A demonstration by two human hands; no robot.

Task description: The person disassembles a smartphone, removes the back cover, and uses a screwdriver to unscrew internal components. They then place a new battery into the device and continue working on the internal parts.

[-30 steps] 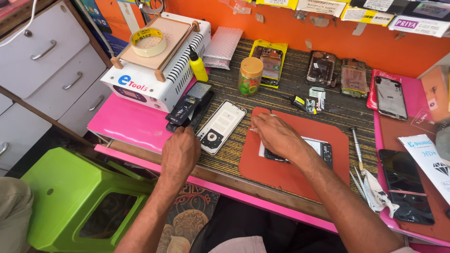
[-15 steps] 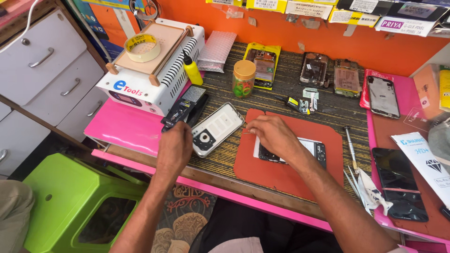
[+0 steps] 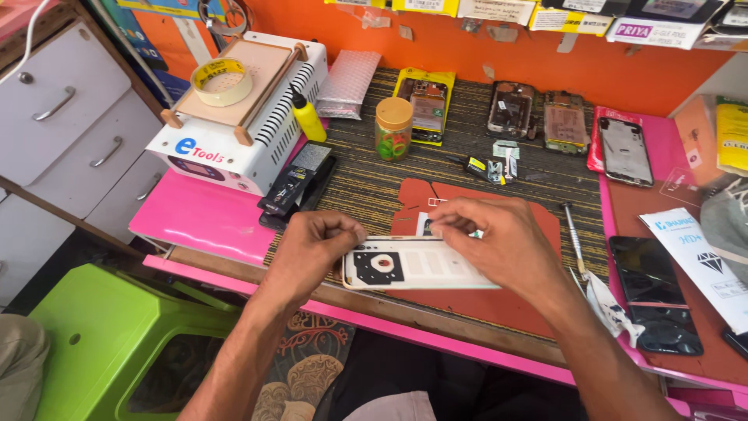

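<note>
Bench is pretty packed. A white heater box (image 3: 234, 132) sits at the back left with a tape roll (image 3: 221, 81) on top, and a yellow bottle (image 3: 309, 118) stands just beside it. Bubble wrap (image 3: 349, 82) leans near the orange wall (image 3: 467, 47). A jar (image 3: 393, 129) of coloured bands stands on the striped mat (image 3: 374, 183). Gutted phone frames (image 3: 510, 109) line the back. A screwdriver (image 3: 573, 234) lies right of the red mat (image 3: 514, 300). Two dark phones (image 3: 647, 269) sit far right. Green stool (image 3: 101, 343) down left, grey drawers (image 3: 70, 132) behind it.

single head view, looking steeply down, close over workbench (image 3: 436, 168)
</note>
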